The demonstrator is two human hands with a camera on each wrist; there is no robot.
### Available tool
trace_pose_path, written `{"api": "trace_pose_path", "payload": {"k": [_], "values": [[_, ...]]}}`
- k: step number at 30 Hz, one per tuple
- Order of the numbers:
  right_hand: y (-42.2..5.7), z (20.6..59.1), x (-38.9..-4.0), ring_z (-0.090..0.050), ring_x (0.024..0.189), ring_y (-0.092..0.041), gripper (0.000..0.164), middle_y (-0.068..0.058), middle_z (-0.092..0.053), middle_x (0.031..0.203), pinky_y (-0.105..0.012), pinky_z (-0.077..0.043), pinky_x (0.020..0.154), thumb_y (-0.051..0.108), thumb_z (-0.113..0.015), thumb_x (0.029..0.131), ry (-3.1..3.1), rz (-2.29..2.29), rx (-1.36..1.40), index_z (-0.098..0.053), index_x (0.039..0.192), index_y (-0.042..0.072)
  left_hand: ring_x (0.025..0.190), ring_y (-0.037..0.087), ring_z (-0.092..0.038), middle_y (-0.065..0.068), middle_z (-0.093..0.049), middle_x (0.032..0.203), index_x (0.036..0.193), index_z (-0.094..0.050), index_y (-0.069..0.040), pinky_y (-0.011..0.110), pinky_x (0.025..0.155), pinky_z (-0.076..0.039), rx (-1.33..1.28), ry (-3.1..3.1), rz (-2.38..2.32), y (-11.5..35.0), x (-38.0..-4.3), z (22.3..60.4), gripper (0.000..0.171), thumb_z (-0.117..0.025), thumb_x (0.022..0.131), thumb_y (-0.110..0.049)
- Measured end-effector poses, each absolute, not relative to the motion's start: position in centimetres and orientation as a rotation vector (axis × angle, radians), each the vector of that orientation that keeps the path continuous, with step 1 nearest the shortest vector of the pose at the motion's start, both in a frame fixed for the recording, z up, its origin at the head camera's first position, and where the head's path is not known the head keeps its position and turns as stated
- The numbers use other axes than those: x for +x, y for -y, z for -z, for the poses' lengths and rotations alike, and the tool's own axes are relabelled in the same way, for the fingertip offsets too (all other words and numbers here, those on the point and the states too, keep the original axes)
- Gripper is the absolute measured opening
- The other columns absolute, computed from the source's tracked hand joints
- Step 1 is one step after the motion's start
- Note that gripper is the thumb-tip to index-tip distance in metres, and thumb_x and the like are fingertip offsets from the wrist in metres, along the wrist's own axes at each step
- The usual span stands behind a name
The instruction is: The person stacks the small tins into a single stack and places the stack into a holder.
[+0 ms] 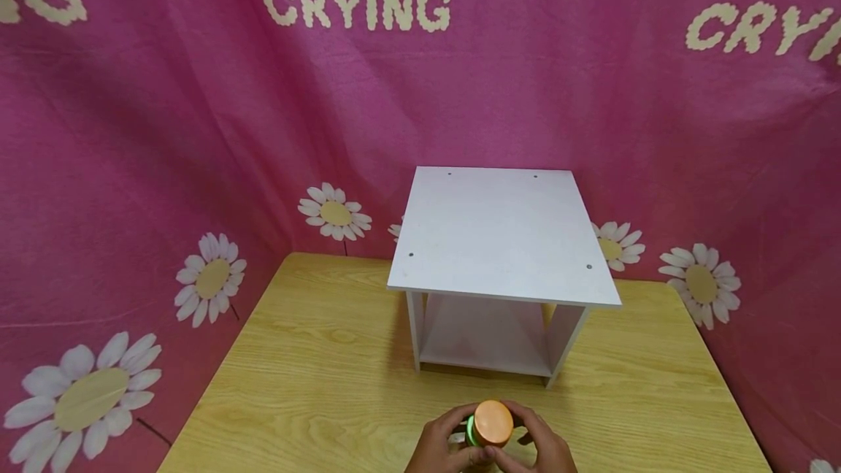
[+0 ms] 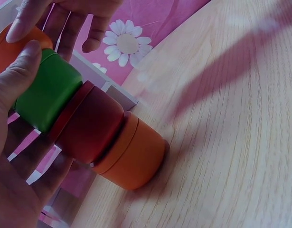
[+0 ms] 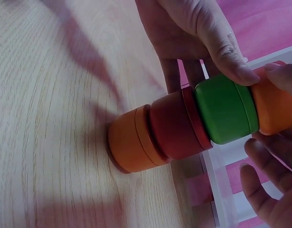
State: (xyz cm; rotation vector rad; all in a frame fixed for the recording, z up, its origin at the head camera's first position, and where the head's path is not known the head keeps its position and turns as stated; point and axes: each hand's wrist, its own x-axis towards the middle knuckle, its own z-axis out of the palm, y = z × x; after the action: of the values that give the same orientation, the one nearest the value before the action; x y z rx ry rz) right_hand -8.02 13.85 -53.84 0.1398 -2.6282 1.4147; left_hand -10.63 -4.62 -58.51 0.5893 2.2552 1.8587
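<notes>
Several small round jars, each with a lid-like band, stand in a stack on the table. From the bottom they are an orange jar [image 2: 131, 156], a dark red jar [image 2: 91, 124], a green jar [image 2: 50, 90] and an upper orange jar [image 1: 493, 423]. My left hand [image 1: 442, 444] holds the stack's upper part from the left, its thumb at the seam between the green jar and the upper orange one. From the right, my right hand [image 1: 540, 442] grips the upper orange jar, thumb on its near side. Fingers of both hands are partly hidden behind the jars.
Behind the stack stands a white open-fronted shelf unit [image 1: 502, 232] with a flat top. It rests on the light wood table [image 1: 309, 356]. A pink curtain [image 1: 368, 101] with daisies and lettering surrounds the table's back and sides.
</notes>
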Motion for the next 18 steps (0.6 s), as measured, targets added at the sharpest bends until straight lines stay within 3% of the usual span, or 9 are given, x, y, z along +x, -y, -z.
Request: {"api": "trace_pose_path", "payload": {"k": [8,18], "values": [[-13.74,53.97,-8.07,-0.058,0.083,0.000,0.056,0.017,-0.065,0.098,-0.027,-0.051,0.061,0.034,-0.088,0.068,2.623,-1.449,0.146,-0.065,0.118,0.020,0.111,0.012,-0.060,0.000,-0.061,0.127,0.136,-0.055,-0.023,0.031,0.090,-0.052,0.612,-2.286,-1.836,4.70,-10.76,58.51,0.054,-0.069,0.086,-0.039],[-13.96,53.92,-8.20,-0.061,0.086,-0.005,0.056,0.011,-0.066,0.102,-0.029,-0.052,0.063,0.038,-0.084,0.073,2.685,-1.495,0.143,-0.063,0.121,0.019,0.113,0.012,-0.058,-0.001,-0.060,0.129,0.137,-0.054,-0.024,0.032,0.091,-0.051,0.607,-2.283,-1.809,4.80,-10.88,58.46,0.055,-0.070,0.087,-0.038]]}}
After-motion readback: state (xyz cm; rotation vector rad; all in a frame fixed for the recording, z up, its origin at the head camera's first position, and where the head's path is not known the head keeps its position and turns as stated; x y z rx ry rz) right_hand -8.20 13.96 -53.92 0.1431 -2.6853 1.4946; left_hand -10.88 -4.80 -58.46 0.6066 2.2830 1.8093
